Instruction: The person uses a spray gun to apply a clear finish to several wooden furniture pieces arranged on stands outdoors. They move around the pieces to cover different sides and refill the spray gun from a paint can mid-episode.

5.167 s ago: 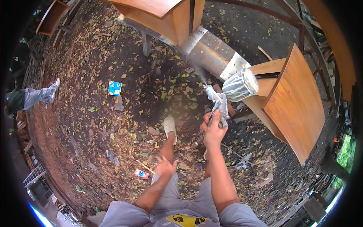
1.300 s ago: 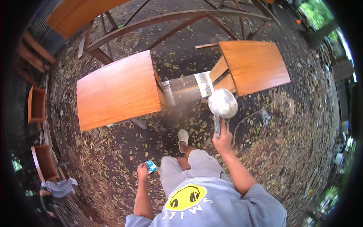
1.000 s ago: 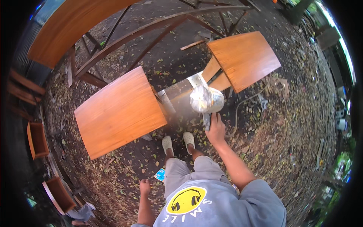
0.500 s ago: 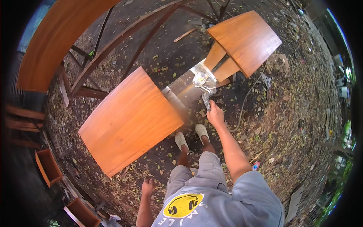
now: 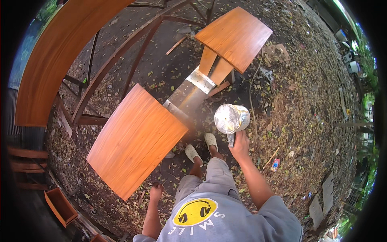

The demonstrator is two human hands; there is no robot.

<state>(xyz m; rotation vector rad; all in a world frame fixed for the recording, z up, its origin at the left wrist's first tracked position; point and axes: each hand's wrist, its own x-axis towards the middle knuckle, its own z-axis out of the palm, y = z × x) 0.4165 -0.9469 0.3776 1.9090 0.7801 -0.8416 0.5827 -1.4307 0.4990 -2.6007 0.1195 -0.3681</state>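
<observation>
My right hand (image 5: 240,146) is wrapped around the handle of a spray gun (image 5: 231,139). Its round, paint-stained metal cup (image 5: 228,118) hides much of the gun. To the left of the gun lies a large varnished wooden panel (image 5: 137,141) with an orange-brown, glossy surface. A similar wooden panel (image 5: 236,38) sits farther off, resting over two lighter wooden pieces (image 5: 221,71). The gun is apart from both panels. Low at my left side, my left hand (image 5: 156,191) hangs curled closed, with nothing visible in it, near the close panel's lower edge.
A pale support board (image 5: 200,80) runs between the panels. A hose (image 5: 251,94) trails over the leaf-strewn ground on the right. Dark frame bars (image 5: 117,60) and a long curved wooden board (image 5: 52,60) stand at the left. An open wooden box (image 5: 61,206) sits lower left.
My right hand has drawn the spray gun back from the far panel, toward me and to the right. The gun has turned, showing its cup more fully. My left hand stays low and closed.
</observation>
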